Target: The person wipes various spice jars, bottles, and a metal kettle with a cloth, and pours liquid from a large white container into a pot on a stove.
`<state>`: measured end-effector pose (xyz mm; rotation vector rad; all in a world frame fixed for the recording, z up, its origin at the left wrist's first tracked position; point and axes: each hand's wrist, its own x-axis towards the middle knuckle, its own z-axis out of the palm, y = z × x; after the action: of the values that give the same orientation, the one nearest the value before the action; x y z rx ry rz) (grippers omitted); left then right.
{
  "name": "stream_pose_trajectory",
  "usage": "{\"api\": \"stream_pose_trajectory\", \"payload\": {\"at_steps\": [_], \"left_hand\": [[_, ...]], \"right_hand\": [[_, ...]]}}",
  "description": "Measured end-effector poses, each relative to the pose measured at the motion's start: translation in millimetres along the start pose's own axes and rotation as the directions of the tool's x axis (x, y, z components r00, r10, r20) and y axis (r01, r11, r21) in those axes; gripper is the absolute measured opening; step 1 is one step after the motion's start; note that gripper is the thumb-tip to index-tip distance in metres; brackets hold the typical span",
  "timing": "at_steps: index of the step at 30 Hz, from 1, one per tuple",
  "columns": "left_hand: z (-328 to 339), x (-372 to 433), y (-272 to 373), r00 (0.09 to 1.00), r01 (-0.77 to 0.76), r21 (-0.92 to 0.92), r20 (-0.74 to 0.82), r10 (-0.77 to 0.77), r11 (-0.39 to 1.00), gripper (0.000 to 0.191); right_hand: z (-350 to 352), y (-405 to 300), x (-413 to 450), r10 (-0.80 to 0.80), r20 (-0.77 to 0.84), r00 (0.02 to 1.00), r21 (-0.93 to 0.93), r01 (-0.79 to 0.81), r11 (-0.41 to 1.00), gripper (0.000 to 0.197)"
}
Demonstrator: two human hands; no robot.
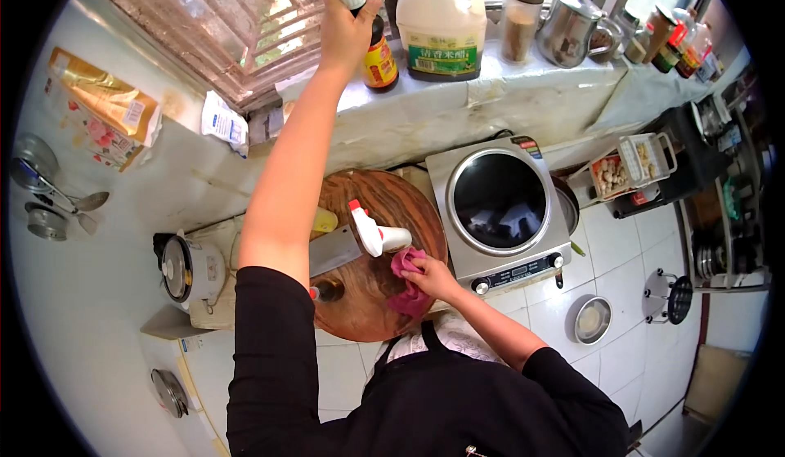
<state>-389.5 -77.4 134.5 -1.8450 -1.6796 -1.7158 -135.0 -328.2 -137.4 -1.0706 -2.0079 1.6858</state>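
Note:
My left hand [348, 34] reaches up to the window ledge and grips the neck of a dark sauce bottle [381, 66] with a white cap and a yellow-and-red label. The bottle's base is at the ledge; whether it bears weight there I cannot tell. Lower down, my right hand [435, 280] holds a crumpled pink cloth [409, 302] over the right edge of a round wooden chopping board [374, 325]. Just beyond the cloth is a white spray bottle [371, 231] with a red nozzle. A cleaver [335, 251] and a small red-capped bottle [331, 289] are on the board, partly behind my left arm.
Beside the held bottle stands a large vinegar jug [440, 28], then a spice jar [522, 21] and a steel pitcher [567, 31]. An induction cooker [441, 193] sits right of the board. Left is a rice cooker [193, 267]. A metal bowl [592, 320] rests on the tiled floor.

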Motion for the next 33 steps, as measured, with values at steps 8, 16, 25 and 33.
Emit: {"api": "stream_pose_trajectory", "payload": {"at_steps": [8, 16, 25, 33], "left_hand": [[-10, -7, -18, 0.999, 0.019, 0.098, -0.039, -0.015, 0.995, 0.076], [-102, -122, -20, 0.946, 0.205, 0.25, 0.196, -0.257, 0.946, 0.022], [-174, -313, -73, 0.661, 0.274, 0.772, 0.282, -0.696, 0.573, 0.07], [-193, -318, 5, 0.723, 0.599, 0.39, 0.113, -0.682, 0.699, 0.085]], "right_hand": [[-21, -18, -4, 0.044, -0.023, 0.999, 0.062, -0.042, 0.997, 0.028], [-18, -21, -8, -0.005, -0.061, 0.998, 0.111, 0.012, 0.994, 0.027], [14, -15, -27, 0.092, -0.008, 0.996, 0.137, -0.09, 0.986, 0.028], [29, -14, -35, 0.02, -0.023, 1.0, 0.09, -0.017, 0.996, 0.026]]}}
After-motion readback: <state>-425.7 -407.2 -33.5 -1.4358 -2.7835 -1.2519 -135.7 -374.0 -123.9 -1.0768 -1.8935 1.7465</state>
